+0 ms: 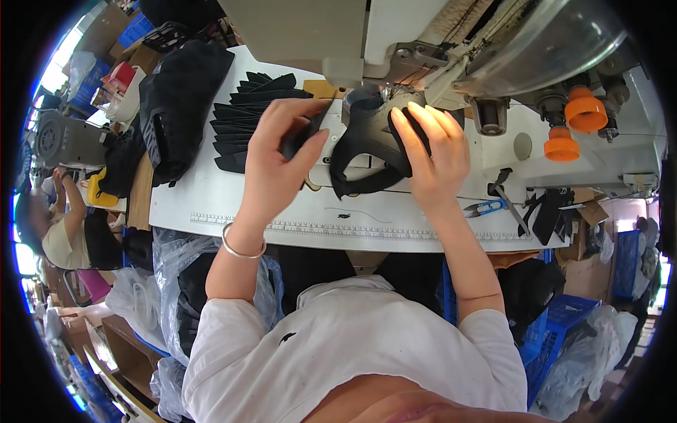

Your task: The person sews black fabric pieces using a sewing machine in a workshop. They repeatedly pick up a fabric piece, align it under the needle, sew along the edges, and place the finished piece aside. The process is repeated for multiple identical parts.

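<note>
Left hand pinches a thin black fabric-like piece; right hand, fingers bent, rests on a black curved panel with cut-out openings at upper centre, grip unclear, seemingly steadying it beneath the pale sewing-machine head.

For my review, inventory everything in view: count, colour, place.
sewing machine: one, pale, top centre
workpiece: one, black, under the machine
loose piece: one, black, left of workpiece
pile of pieces: count uncertain, black, table's left
table: one, white, centre
ruler: one, pale, table's front edge
snips: one, blue, table's right
tool: one, grey, beside snips
cups: two, orange, upper right
bundle: one, black, left of pile
second machine: one, grey, far left
crates: several, blue, both sides
bags: several, clear, low both sides
co-worker: one, pale top, far left
left hand: one, bare, holding loose piece
right hand: one, bare, on workpiece
</note>
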Motion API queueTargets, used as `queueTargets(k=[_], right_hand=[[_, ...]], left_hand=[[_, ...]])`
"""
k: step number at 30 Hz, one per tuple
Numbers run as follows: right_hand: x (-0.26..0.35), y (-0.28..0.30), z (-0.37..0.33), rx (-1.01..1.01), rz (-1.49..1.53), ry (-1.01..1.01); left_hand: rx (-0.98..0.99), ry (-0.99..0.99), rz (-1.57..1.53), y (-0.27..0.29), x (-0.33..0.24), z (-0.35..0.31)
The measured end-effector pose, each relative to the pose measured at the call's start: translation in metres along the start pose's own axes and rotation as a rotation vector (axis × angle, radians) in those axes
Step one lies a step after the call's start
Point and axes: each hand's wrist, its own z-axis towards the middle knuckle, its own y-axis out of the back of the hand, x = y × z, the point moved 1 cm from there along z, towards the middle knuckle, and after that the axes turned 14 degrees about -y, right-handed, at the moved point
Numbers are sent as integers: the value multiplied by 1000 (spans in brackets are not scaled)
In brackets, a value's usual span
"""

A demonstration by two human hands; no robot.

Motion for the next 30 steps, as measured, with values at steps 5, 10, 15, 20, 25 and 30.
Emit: queueTargets(k=[5,10,15,20,25,30], right_hand=[[0,6,0,-15,23,4],[-4,10,-2,-21,38,37],[-4,10,-1,-19,62,33],[-7,10,-1,-14,84,40],[-10,10,-1,2,103,58],[-11,11,1,14,116,59]], left_hand=[[158,-545,517,-25,-30,0],[225,-692,700,-37,-34,5],[233,-646,757,-35,-28,10],[283,-647,706,-31,-30,16],[327,-639,666,-30,-32,22],[349,-603,629,-30,-34,26]])
